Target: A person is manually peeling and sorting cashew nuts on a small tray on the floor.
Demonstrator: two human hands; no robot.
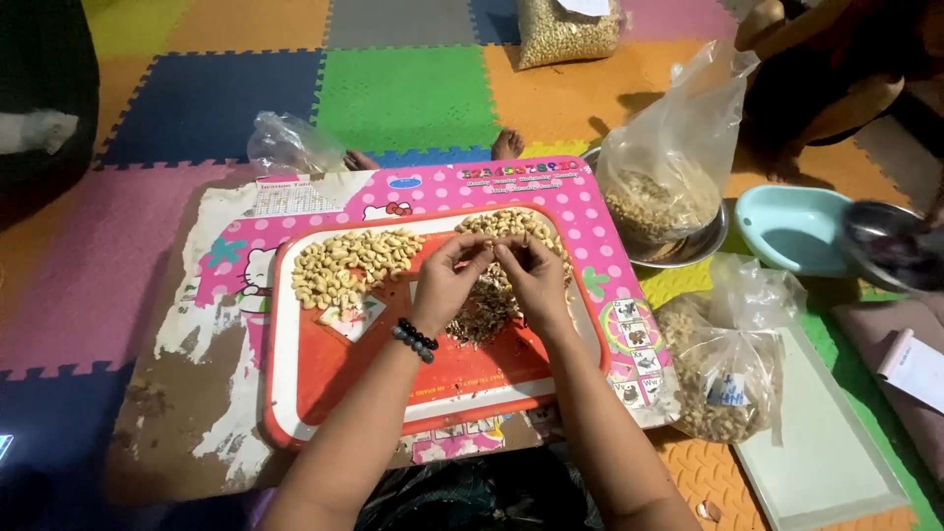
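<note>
While foam mats (408,93) are covering the floor in coloured squares, a worn board (187,393) is lying across them, carrying a pink desk (590,231) with a red tray (393,379) set into it; a pale tray (816,452) is sitting to the right; a clear bag (669,167) is standing in a metal bowl (703,246), beside a blue basin (792,226); a tied bag (723,369) is leaning nearby; peeled nuts (344,264) are lying heaped on the red tray's left, husks (482,317) piling under the hands; the left hand (447,280) and right hand (536,275) are meeting fingertip to fingertip, both pinching one small nut (494,243) above the husks.
</note>
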